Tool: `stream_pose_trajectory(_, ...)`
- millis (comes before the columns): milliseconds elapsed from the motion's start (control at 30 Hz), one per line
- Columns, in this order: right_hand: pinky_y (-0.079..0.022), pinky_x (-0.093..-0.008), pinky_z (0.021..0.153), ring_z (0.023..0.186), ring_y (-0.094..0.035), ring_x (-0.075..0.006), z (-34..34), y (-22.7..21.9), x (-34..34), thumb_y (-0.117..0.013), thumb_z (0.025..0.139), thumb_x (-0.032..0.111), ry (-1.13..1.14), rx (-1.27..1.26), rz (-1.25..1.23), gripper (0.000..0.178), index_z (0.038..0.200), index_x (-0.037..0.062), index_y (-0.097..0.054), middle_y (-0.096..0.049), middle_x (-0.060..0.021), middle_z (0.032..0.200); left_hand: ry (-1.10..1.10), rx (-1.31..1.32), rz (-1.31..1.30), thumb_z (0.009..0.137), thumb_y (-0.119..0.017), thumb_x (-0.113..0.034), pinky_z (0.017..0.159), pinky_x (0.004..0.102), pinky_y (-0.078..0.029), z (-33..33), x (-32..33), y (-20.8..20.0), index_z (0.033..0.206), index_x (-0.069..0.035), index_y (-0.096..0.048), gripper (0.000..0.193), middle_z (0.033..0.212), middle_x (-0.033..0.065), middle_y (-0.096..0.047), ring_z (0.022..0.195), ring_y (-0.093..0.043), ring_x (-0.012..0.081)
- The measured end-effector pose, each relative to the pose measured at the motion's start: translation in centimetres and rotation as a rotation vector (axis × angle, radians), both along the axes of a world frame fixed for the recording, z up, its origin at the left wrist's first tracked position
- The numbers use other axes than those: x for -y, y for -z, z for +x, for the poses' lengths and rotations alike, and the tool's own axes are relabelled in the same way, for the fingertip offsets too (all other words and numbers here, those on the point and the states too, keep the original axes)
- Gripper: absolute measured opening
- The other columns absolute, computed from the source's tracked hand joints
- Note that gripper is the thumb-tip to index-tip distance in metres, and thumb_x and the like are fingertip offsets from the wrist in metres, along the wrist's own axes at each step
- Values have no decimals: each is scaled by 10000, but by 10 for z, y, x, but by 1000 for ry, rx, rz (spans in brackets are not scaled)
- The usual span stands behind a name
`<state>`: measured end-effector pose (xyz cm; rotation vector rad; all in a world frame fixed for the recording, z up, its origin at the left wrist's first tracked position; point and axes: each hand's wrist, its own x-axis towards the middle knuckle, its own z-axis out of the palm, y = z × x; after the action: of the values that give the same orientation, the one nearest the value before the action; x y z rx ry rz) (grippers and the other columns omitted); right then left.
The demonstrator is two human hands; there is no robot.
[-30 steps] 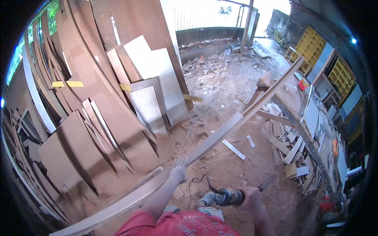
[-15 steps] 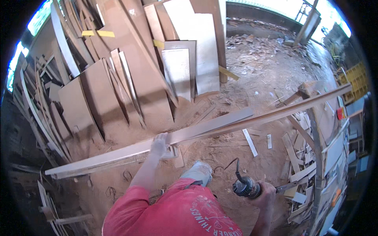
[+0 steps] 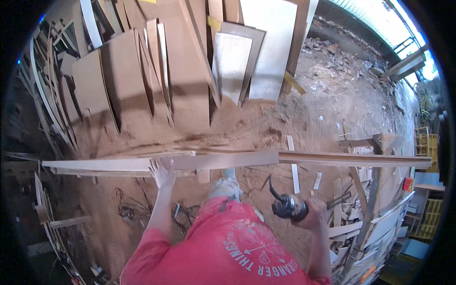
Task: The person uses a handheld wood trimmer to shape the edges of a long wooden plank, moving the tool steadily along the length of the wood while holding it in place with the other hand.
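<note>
A long pale wooden board (image 3: 218, 159) lies across the view, stacked along a longer brown length of timber (image 3: 351, 159) that runs on to the right. My left hand (image 3: 163, 173) rests on the pale board left of its middle, fingers stretched out over its face. In my right hand (image 3: 311, 213) is a dark, round-bodied corded power tool (image 3: 287, 207), held below the timber and apart from it. Its black cord curves up from the left end. The tool's working end is hidden, so its exact kind is unclear.
Large brown and white panels (image 3: 187, 61) lean at the back, with narrow strips at the left. A rough wooden trestle (image 3: 377, 145) stands under the timber at the right. Offcuts (image 3: 349, 228) are heaped beside it. Cords (image 3: 130, 209) lie on the dusty ground.
The view has turned, so the boards that slanted up to the right now run nearly level. My left hand has flattened on the board. The tool remains in my right hand.
</note>
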<state>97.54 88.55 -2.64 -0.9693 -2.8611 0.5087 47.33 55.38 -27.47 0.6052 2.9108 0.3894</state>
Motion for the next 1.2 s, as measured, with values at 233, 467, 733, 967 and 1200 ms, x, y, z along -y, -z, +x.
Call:
stream_pose_trajectory(233, -598, -484, 778, 831, -752, -361, -61, 19, -102, -965, 507, 408, -219, 90, -111, 625, 1000, 117, -713, -754, -132, 865, -613, 115, 27, 988, -641, -688, 1330, 675, -4, 70, -137, -1, 1713, 59, -99, 1174, 1760, 407, -2, 1643, 45, 571)
stream_pose_trajectory(467, -604, -497, 897, 967, -760, -377, -94, 68, -179, -964, 489, 444, -609, 124, -182, 782, 1146, 111, -702, -769, -150, 1054, -786, 10, 85, 967, -744, -479, 1331, 667, -20, 65, -160, 20, 1718, 53, -70, 1141, 1767, 386, -10, 1619, 52, 618)
stream_pose_trajectory(733, -629, -506, 944, 979, -780, -400, -157, 125, -224, -947, 612, 359, -1110, -367, -368, 682, 1136, 16, -679, -768, -189, 1034, -836, -202, 217, 950, -785, -447, 1357, 614, -69, 52, -116, 42, 1728, 14, -107, 1130, 1750, 415, 10, 1640, -3, 574)
stream_pose_trajectory(967, -615, -532, 968, 1029, -770, -432, -184, 175, -229, -810, 758, 701, -1238, -367, -610, 835, 1162, -19, -686, -761, -219, 1081, -927, -118, 240, 950, -793, -365, 1376, 512, -165, 51, -141, 25, 1722, 8, -162, 1064, 1787, 320, -73, 1666, -74, 484)
stream_pose_trajectory(1200, -602, -550, 975, 1047, -774, -446, -220, 221, -213, -719, 871, 727, -1282, -424, -859, 800, 1148, -23, -696, -768, -216, 1093, -918, -272, 270, 919, -814, -341, 1374, 500, -154, 51, -130, 31, 1695, 15, -278, 1008, 1769, 332, -164, 1666, -111, 466)
